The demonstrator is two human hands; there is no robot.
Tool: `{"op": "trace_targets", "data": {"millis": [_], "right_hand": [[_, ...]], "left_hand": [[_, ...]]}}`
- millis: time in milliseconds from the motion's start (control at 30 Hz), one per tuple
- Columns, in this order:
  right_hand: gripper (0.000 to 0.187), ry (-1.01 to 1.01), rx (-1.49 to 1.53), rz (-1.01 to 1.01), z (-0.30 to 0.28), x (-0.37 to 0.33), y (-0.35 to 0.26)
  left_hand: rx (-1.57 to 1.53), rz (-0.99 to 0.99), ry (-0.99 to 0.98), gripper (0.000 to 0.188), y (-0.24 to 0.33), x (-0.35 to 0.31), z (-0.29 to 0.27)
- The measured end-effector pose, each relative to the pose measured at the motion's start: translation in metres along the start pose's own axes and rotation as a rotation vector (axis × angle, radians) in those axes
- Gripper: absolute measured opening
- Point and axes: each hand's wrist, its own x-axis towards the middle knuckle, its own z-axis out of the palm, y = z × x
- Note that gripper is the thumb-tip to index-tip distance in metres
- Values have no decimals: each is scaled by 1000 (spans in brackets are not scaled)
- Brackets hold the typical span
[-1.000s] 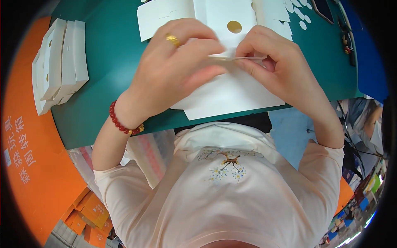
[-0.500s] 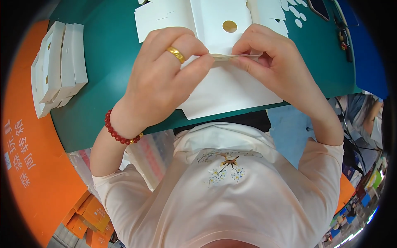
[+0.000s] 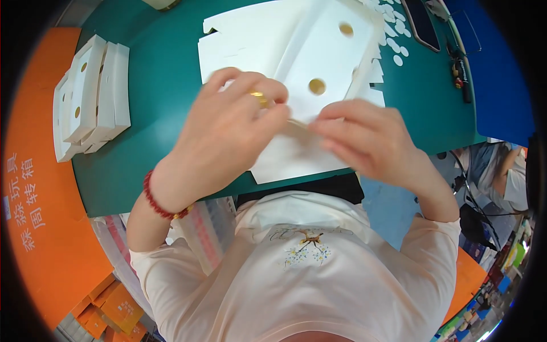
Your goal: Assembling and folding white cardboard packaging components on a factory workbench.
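Observation:
A partly folded white cardboard box with round cut-out holes lies aslant on white flat card sheets. At its near end, my left hand is closed in a pinch on the edge of the card, a gold ring on one finger. My right hand is at the same edge, its fingertips at or close to the card. Motion smears its fingers, so I cannot tell whether they grip. The fold between the two hands is blurred and partly covered by my fingers.
Folded white boxes are stacked on the left of the green table. Loose white card discs, a phone and a dark pen-like item lie at the far right. An orange carton stands beyond the left edge.
Both hands have come nearer to me, and the box has turned aslant, showing a second hole. My right thumb has moved off the edge it was pinching.

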Motion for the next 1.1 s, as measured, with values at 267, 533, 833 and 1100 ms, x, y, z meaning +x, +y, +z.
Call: {"op": "trace_targets", "data": {"millis": [267,533,833,1100], "right_hand": [[30,247,-427,-127,-37,6,32],[33,272,4,523,-20,4,41],[48,-22,-168,-13,-27,-1,23],[35,-59,-303,-92,-23,16,37]], "left_hand": [[425,-275,286,37,-35,-18,-14],[279,-32,157,25,-10,3,35],[151,-49,301,30,-16,1,29],[-54,-41,126,27,6,5,31]]}}
